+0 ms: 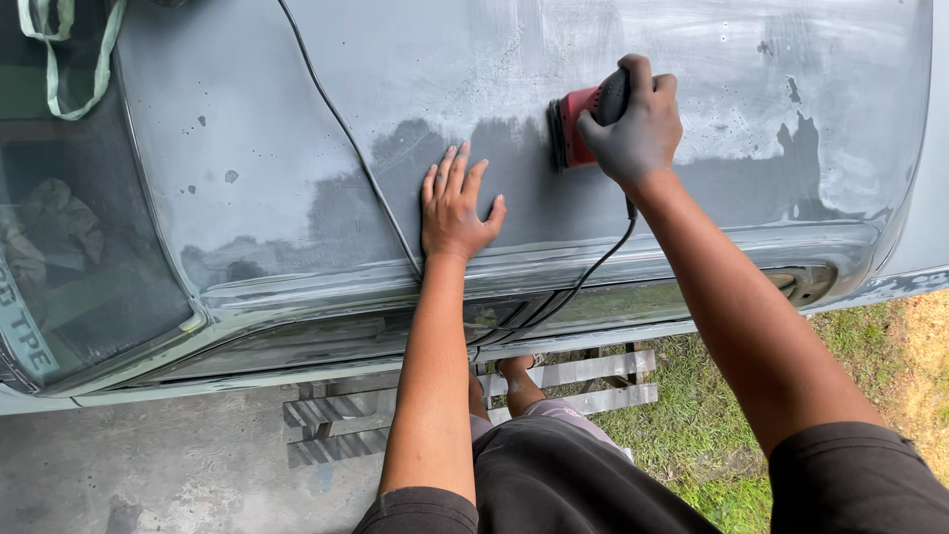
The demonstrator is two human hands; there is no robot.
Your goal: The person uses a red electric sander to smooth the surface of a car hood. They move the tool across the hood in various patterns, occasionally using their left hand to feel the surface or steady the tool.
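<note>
Sander [578, 127], red with a black grip, sits under our right hand [633, 129], which is wrapped around it and presses it flat against the grey car panel [297, 119]. Our left hand [455, 208] holds nothing; it lies with fingers spread on the panel, just beside and below the tool. A black cord [346, 138] runs from under the right wrist, dips past the panel's lower edge and climbs again on the far side of the left hand. Around and above the tool the paint looks dulled and whitish, so we judge that stretch already worked; darker patches below both hands and out to either side seem left to do. Farther out are a window [79, 227] beyond the left hand, and below us a wooden pallet [583, 381], grass [860, 346] and concrete [148, 465].
</note>
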